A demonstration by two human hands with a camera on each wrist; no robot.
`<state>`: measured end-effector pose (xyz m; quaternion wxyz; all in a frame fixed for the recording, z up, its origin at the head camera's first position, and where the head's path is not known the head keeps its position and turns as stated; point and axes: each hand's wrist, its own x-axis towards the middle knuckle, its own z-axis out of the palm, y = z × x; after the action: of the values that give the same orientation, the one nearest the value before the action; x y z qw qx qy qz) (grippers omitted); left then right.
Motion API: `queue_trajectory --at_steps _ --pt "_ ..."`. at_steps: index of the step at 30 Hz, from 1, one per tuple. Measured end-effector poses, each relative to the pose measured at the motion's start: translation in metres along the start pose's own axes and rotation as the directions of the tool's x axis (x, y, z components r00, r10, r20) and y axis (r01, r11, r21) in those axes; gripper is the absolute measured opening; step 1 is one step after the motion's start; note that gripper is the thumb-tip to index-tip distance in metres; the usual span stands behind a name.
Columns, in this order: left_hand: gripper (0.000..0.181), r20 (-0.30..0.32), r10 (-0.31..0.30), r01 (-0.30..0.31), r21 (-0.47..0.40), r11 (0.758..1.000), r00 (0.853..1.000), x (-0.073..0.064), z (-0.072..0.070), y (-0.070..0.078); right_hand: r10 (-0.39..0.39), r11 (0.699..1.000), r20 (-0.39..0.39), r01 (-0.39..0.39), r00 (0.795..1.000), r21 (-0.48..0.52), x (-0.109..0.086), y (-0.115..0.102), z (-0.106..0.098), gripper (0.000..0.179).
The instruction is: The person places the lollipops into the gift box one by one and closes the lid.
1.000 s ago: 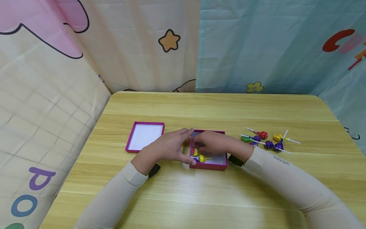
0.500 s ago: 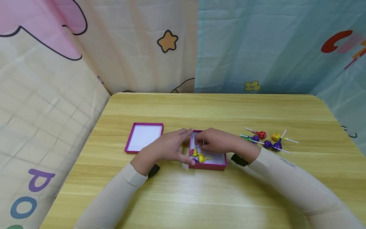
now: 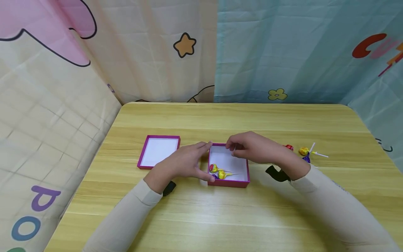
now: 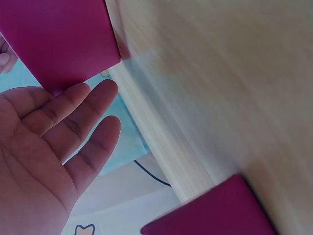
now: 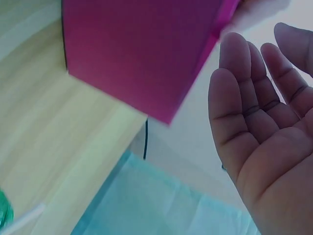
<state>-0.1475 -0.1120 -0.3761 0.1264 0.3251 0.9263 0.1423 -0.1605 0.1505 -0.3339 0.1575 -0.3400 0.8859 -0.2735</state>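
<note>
A magenta box (image 3: 228, 183) with a white inside stands on the table. A few wrapped lollipops, yellow ones (image 3: 221, 174) and a purple one, lie at its front left. My left hand (image 3: 185, 161) holds the box's left side, thumb at the front corner and index finger at the back corner. In the left wrist view its other fingers (image 4: 98, 147) stretch out beside the wall. My right hand (image 3: 255, 148) hovers over the box's back right corner, fingers loosely bent with nothing visible between them. The right wrist view shows the same bent fingers (image 5: 227, 98) apart from the box.
The magenta lid (image 3: 162, 152) lies inside up to the left. Loose lollipops, a yellow one (image 3: 303, 151) among them, lie to the right, partly hidden behind my right forearm. A printed curtain (image 3: 151, 52) hangs beyond the table's back edge.
My right hand has risen out of the box and moved right and back, and its forearm now covers several loose lollipops. My left hand has stayed at the box's left side.
</note>
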Motion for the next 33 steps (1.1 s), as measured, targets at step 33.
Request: queue_trajectory --at_steps 33 --pt "0.123 -0.003 0.035 -0.035 0.026 0.999 0.999 -0.001 0.002 -0.003 0.279 0.960 -0.098 -0.274 0.955 0.063 -0.091 0.079 -0.019 0.018"
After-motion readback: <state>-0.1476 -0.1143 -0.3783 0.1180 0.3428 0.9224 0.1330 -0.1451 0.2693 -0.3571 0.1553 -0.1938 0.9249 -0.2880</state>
